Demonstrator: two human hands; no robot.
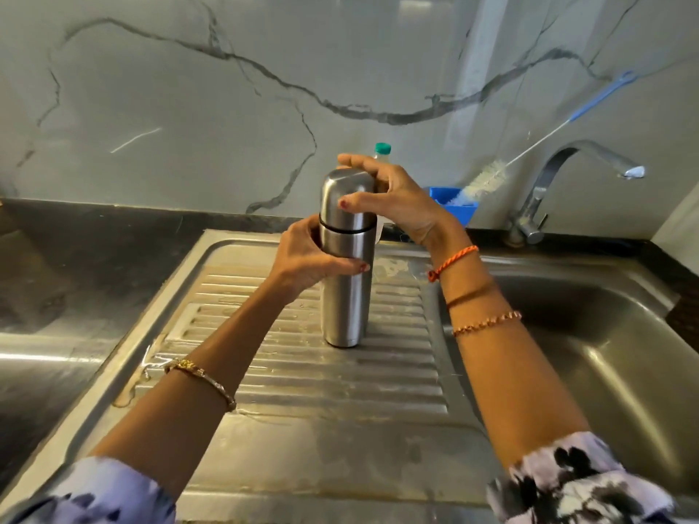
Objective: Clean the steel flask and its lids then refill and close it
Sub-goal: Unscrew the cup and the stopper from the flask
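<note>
Risk first: the flask stands upright on the ribbed, wet-looking drainboard of the sink, w/ its base across the ridges, so it's prob not seated flat. A hard twist at the top could rock it or make the base skid, esp. if the lower grip loosens. Steel looks smooth and may be wet, so fingers could slip round the cap instead of turning it. If it tips right it goes twd the sink basin; if it tips back it hits the plastic bottle w/ the green top just behind. Can't tell whether the cap is being loosened or tightened, nor if there's liquid inside; if full, a tip w/ the cap loose means a spill.

Hands: left hand is wrapped round the flask body just below the dark seam, thumb across the front. Right hand is on the cap from the right side, thumb pressed on its front, fingers arched over the top, gripping it.

Flask sits btwn both hands, mid drainboard, left of the basin. Brush and blue tub are behind the right hand, near the tap, not touched.
</note>
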